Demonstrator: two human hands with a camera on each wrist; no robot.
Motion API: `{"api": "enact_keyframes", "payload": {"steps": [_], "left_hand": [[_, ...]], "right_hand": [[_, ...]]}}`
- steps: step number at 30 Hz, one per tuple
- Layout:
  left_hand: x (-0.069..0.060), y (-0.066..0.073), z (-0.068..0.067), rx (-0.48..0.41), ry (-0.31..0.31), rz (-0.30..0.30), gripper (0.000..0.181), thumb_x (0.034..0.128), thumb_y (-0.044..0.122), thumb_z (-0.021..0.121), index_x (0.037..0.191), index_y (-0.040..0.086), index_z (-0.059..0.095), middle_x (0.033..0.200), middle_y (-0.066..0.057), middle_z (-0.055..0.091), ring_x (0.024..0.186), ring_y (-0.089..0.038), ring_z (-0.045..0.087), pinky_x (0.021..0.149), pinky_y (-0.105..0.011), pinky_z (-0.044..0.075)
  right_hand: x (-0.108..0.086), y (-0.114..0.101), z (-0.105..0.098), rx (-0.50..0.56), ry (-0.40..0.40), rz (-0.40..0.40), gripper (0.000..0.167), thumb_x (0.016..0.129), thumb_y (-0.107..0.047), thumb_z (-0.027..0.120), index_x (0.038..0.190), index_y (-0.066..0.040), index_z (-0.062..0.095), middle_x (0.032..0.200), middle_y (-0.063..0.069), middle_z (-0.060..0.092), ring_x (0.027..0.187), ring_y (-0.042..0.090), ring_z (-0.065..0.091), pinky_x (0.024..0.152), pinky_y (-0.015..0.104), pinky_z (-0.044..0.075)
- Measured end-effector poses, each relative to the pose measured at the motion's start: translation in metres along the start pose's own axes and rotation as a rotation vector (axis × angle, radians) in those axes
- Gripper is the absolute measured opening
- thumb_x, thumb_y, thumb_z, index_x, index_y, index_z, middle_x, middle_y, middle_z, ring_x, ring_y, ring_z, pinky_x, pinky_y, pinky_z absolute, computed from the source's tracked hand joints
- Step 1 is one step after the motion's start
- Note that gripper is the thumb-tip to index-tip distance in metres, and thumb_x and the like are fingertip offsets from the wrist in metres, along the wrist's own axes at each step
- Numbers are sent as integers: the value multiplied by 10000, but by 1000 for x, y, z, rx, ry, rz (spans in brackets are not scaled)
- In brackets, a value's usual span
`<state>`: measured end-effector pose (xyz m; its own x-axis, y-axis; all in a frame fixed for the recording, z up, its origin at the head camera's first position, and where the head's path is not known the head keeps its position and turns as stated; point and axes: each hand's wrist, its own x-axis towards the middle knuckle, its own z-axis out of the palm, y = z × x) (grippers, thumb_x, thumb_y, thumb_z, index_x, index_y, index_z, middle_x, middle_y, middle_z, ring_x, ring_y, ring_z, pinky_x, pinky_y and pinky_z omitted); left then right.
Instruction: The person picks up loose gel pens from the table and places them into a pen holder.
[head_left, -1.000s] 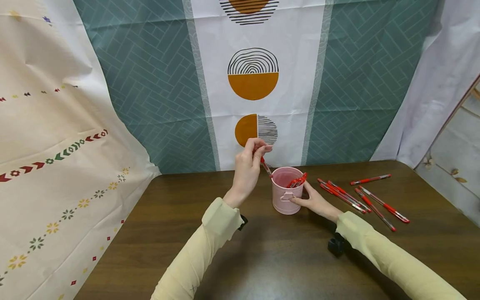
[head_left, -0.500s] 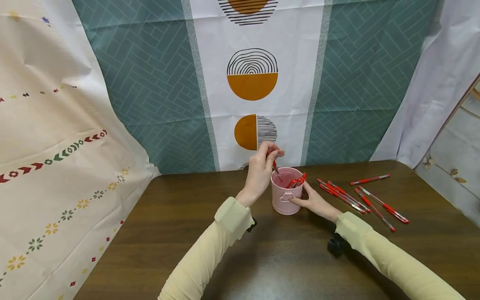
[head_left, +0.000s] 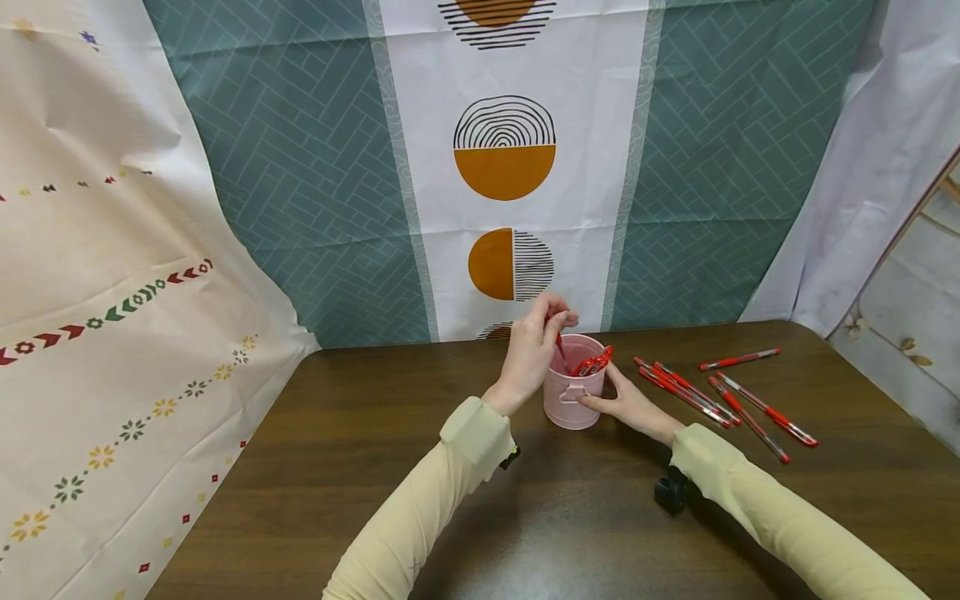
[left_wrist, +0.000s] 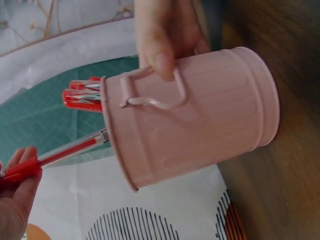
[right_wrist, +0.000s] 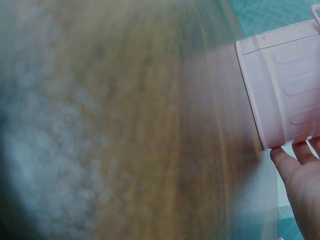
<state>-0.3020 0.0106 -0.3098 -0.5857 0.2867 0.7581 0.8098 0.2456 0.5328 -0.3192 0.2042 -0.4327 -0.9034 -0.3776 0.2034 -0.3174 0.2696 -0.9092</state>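
A pink bucket (head_left: 573, 403) with a small side handle stands upright on the table; several red pens (left_wrist: 82, 98) lean together in it and stick out past its rim. My left hand (head_left: 531, 352), above the bucket's left side, pinches a red pen (left_wrist: 70, 152) whose far end is inside the mouth. My right hand (head_left: 632, 405) grips the bucket's right side, with the thumb by the handle (left_wrist: 160, 104). In the right wrist view my right hand's fingers (right_wrist: 287, 162) touch the bucket's wall (right_wrist: 295, 75).
To the right of the bucket, several red pens (head_left: 684, 394) lie in a loose group on the brown table (head_left: 360, 433), with one pen (head_left: 739, 359) apart behind them. A patterned cloth (head_left: 300, 208) hangs along the table's back edge.
My left hand has moved right and down, bringing its pen from beside the rim to inside the bucket. My right hand and the bucket have stayed put.
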Motion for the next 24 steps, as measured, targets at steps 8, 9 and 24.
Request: {"api": "enact_keyframes", "payload": {"steps": [8, 9, 24], "left_hand": [[-4, -7, 7, 35, -58, -51, 70, 901, 32, 520, 968, 37, 499, 899, -77, 626, 841, -119, 593, 767, -175, 432], [-5, -7, 9, 41, -67, -54, 68, 901, 34, 521, 967, 34, 502, 899, -79, 626, 839, -134, 596, 766, -177, 433], [-16, -16, 22, 156, -258, -163, 111, 914, 45, 515, 1019, 14, 498, 917, -120, 600, 777, -150, 559, 703, -170, 447]], "right_hand": [[-1, 1, 1, 15, -9, -9, 747, 850, -278, 630, 1423, -164, 164, 1374, 125, 286, 1215, 334, 294, 935, 513, 294], [-1, 1, 1, 12, -9, -9, 747, 852, -280, 628, 1424, -163, 162, 1377, 124, 281, 1217, 333, 292, 936, 513, 291], [-1, 0, 1, -8, 1, -3, 763, 855, -265, 627, 1431, -140, 143, 1387, 145, 258, 1215, 344, 296, 929, 506, 306]]}}
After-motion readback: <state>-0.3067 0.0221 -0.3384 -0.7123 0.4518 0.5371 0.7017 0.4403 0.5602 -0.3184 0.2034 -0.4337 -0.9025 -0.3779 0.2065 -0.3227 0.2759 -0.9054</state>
